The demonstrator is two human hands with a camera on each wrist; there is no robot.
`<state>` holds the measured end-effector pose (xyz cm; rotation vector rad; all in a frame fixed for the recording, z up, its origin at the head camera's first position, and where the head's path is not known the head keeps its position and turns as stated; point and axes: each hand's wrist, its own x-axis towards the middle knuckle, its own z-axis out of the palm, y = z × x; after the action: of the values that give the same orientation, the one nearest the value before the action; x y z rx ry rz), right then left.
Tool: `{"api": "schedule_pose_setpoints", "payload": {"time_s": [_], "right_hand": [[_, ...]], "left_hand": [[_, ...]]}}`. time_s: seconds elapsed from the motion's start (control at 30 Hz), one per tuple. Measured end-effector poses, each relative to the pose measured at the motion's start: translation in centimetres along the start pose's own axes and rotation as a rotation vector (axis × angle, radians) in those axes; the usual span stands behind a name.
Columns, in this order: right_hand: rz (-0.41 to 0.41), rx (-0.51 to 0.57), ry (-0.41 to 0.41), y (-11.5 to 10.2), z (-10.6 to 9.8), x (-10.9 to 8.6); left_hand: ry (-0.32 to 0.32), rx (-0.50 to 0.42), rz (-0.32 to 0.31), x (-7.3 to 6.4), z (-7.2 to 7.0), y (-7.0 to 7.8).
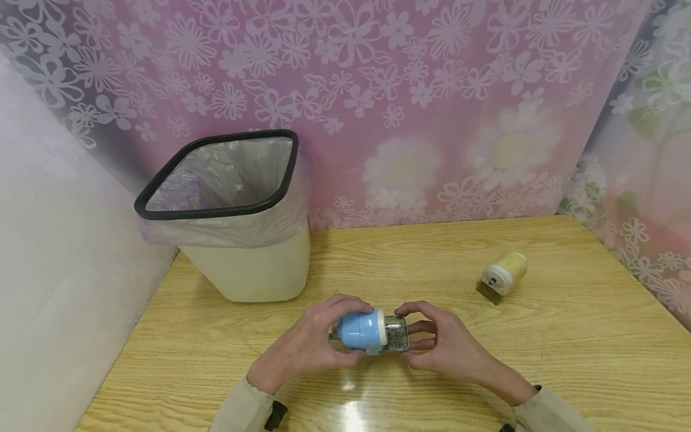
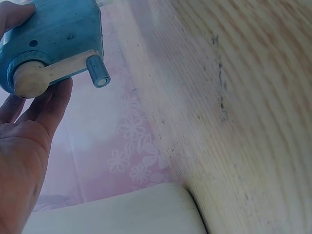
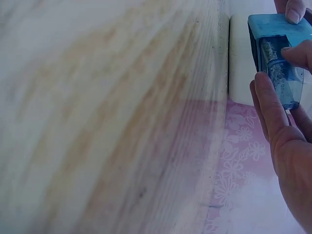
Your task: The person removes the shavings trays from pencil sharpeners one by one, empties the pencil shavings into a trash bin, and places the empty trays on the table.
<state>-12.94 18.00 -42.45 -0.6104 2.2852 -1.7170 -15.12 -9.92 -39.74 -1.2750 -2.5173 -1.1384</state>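
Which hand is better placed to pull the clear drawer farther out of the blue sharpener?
Probably the right hand: it grips the clear drawer at its protruding end, while the left hand holds the blue sharpener by its body.

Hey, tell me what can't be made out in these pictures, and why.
Inside bottom of the bin: head view, hidden by its own wall and liner.
Marks on the see-through tray of the blue sharpener: right wrist view, too small and blurred to read.
Underside of the yellow object: head view, hidden by its own body.
Rest of the sleeves: head view, cut off by the bottom edge.
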Motion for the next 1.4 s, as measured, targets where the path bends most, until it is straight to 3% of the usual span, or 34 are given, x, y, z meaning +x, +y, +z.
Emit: {"api": "schedule_pose_setpoints", "payload": {"time_s": [0.7, 1.17, 1.4], "right_hand": [[-0.025, -0.007, 0.028, 0.1, 0.0, -0.4], [0.009, -0.034, 0.063, 0.0, -0.4, -0.7], [0.011, -0.044, 0.092, 0.0, -0.8, -1.0]], "left_hand": [[0.017, 0.0, -0.003, -0.3, -0.3, -0.3], [0.047, 0.032, -0.004, -0.7, -0.6, -1.1], [0.034, 0.01, -0.043, -0.9, -0.8, -1.3]]}}
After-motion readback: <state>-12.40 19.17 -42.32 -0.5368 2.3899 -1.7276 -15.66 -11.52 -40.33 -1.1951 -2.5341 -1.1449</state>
